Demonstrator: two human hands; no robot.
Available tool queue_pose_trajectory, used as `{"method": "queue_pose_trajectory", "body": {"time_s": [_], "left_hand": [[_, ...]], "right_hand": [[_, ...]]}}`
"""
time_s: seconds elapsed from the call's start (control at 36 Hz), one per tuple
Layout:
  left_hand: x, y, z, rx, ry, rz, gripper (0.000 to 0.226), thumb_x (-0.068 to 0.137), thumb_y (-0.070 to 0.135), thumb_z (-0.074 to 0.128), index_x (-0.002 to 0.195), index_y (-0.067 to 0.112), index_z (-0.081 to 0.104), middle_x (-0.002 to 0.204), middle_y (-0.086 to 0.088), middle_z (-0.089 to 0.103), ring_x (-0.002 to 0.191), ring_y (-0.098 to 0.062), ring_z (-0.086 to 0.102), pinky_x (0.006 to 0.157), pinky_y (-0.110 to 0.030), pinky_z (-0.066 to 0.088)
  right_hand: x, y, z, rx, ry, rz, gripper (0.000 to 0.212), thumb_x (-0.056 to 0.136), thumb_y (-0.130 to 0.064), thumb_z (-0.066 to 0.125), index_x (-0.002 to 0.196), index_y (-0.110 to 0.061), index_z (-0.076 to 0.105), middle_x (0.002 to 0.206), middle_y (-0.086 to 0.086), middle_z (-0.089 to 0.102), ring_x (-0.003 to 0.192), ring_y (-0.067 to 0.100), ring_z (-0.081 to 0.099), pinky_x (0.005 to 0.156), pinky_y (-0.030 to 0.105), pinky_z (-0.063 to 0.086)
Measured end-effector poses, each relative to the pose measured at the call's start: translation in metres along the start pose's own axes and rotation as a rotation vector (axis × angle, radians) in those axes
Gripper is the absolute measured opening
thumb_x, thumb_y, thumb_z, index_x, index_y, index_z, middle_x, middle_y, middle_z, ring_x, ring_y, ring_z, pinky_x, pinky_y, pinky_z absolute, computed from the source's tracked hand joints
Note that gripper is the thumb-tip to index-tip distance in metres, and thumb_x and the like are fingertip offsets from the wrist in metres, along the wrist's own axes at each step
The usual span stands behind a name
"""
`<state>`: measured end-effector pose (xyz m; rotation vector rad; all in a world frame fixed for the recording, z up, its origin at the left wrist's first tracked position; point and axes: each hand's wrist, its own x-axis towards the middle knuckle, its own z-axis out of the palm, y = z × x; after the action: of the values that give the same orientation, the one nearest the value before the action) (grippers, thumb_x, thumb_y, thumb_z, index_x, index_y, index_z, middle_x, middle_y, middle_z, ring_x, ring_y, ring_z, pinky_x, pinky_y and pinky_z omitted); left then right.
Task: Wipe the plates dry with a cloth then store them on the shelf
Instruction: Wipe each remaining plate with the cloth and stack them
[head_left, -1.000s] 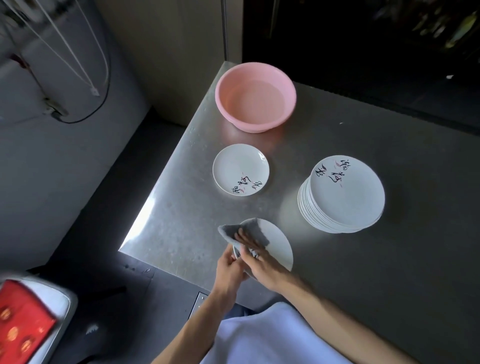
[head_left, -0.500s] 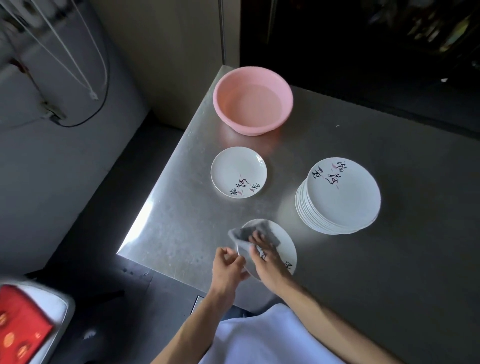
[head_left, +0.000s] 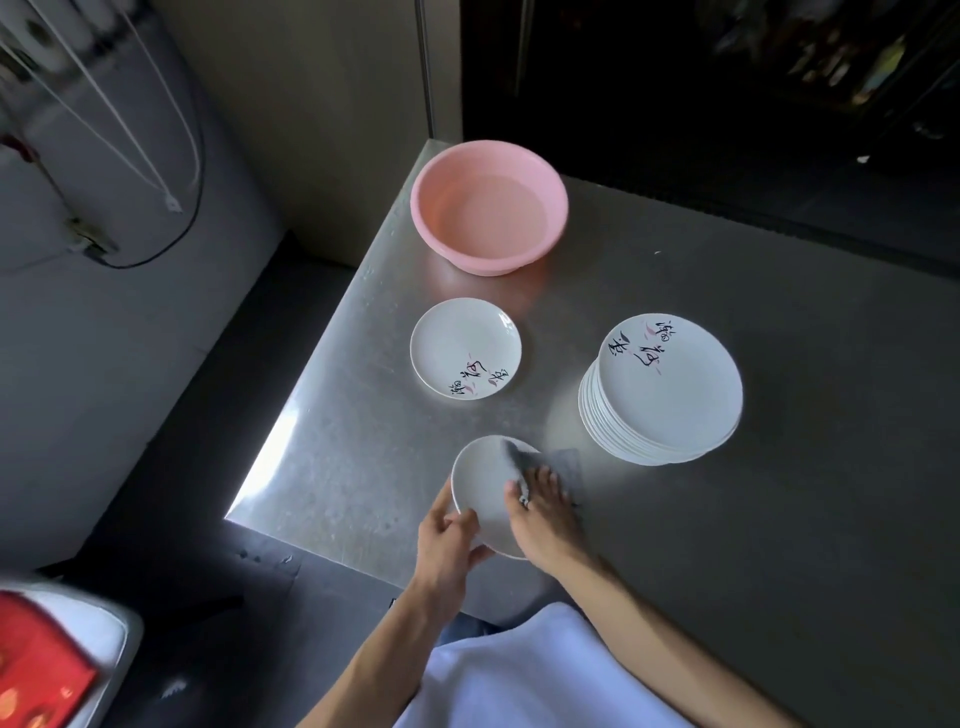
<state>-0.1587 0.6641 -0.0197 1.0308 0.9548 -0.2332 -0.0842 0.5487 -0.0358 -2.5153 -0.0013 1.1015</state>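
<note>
the cloth (head_left: 524, 461) has swept across the plate (head_left: 480, 493): a second ago it lay over the far left part of the face, and now it sits blurred at the right rim, partly spilling past it. the right hand (head_left: 545, 519) went with it, fingers flat on top. the plate's left half, covered before, is now bare. the left hand (head_left: 447, 540) has shifted its hold, thumb now up on the near left rim.
</note>
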Motion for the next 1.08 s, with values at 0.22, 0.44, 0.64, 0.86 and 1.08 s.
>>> {"method": "queue_pose_trajectory", "body": {"time_s": [0.22,0.44,0.64,0.86,1.08], "left_hand": [[0.008,-0.001,-0.005,0.065,0.049,-0.034,0.022,0.092,-0.006,0.055,0.084,0.012,0.044,0.084,-0.019,0.061,0.077,-0.027,0.069,0.066,-0.035,0.061],[0.014,0.003,-0.011,-0.054,0.141,0.005,0.031,0.101,0.006,0.054,0.127,0.023,0.057,0.103,-0.011,0.073,0.085,-0.026,0.073,0.060,-0.033,0.061],[0.007,0.013,0.008,0.033,0.060,0.091,0.029,0.107,0.033,0.048,0.113,0.031,0.076,0.102,0.002,0.080,0.095,-0.017,0.075,0.076,-0.035,0.058],[0.006,0.007,0.017,0.008,-0.123,0.134,0.045,0.110,0.053,0.028,0.137,0.044,0.063,0.102,-0.011,0.073,0.105,-0.022,0.073,0.083,-0.035,0.061],[0.024,-0.001,0.005,-0.119,0.021,-0.072,0.054,0.110,0.054,0.027,0.113,0.021,0.070,0.115,-0.003,0.076,0.107,-0.021,0.069,0.093,-0.040,0.054]], "right_hand": [[-0.015,0.013,0.016,0.355,-0.155,-0.368,0.052,0.108,-0.042,0.034,0.158,-0.029,0.024,0.164,-0.018,0.015,0.151,-0.003,0.007,0.124,0.025,0.007],[-0.002,0.028,0.006,-0.240,0.032,-0.264,0.062,0.102,-0.050,0.012,0.140,-0.012,0.044,0.160,0.013,0.030,0.151,0.022,0.019,0.121,0.041,0.014],[-0.024,0.017,0.022,-0.036,-0.045,-0.593,0.072,0.099,-0.051,0.041,0.159,-0.016,0.023,0.166,0.002,0.017,0.154,0.008,0.005,0.124,0.024,0.005],[-0.033,-0.003,-0.019,0.364,0.285,-0.486,0.074,0.087,0.011,0.050,0.147,-0.032,0.047,0.136,-0.016,0.060,0.103,-0.025,0.051,0.083,0.000,0.040],[-0.023,0.001,-0.051,0.878,0.366,-0.323,0.014,0.096,-0.011,0.063,0.097,-0.025,0.067,0.094,-0.012,0.074,0.092,0.002,0.067,0.076,0.010,0.048]]}}
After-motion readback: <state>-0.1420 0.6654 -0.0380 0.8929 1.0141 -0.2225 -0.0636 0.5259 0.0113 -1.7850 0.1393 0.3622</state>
